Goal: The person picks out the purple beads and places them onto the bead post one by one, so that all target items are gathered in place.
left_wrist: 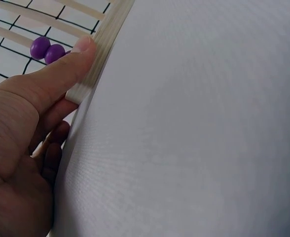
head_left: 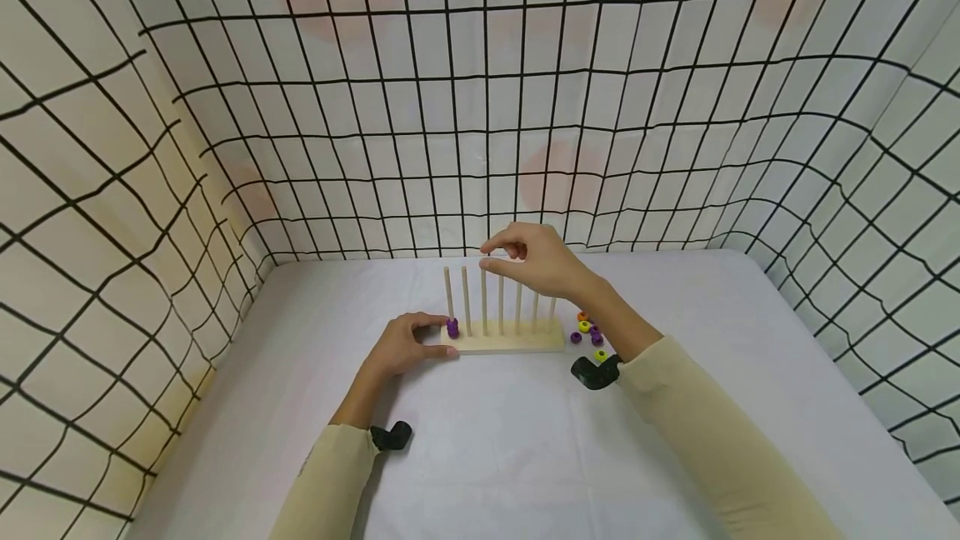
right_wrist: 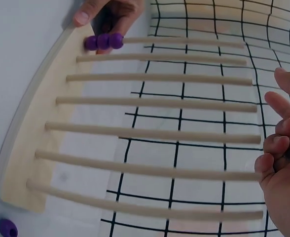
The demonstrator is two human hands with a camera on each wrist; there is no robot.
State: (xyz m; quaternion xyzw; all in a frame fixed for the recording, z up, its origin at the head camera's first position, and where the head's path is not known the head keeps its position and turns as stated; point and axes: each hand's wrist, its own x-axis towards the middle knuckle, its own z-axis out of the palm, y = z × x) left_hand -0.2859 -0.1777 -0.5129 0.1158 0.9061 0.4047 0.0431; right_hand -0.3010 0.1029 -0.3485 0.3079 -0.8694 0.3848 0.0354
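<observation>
A pale wooden peg stand (head_left: 506,344), a flat base with several upright rods, stands on the table. Three purple beads (right_wrist: 103,41) are stacked low on its leftmost rod. My left hand (head_left: 405,346) grips the base's left end, thumb along the front edge and fingers behind, as the left wrist view also shows. Up at the rod tops is my right hand (head_left: 551,261), its thumb and index finger apart near the tip of a middle rod. No bead shows between those fingers in the right wrist view, where the other fingers are loosely bent.
Loose purple beads (head_left: 576,337), yellow beads (head_left: 584,327) and an orange bead (head_left: 582,317) lie right of the stand, partly behind the right forearm. White cloth covers the table (head_left: 495,440). Black grid netting (head_left: 487,132) rises at the back and both sides.
</observation>
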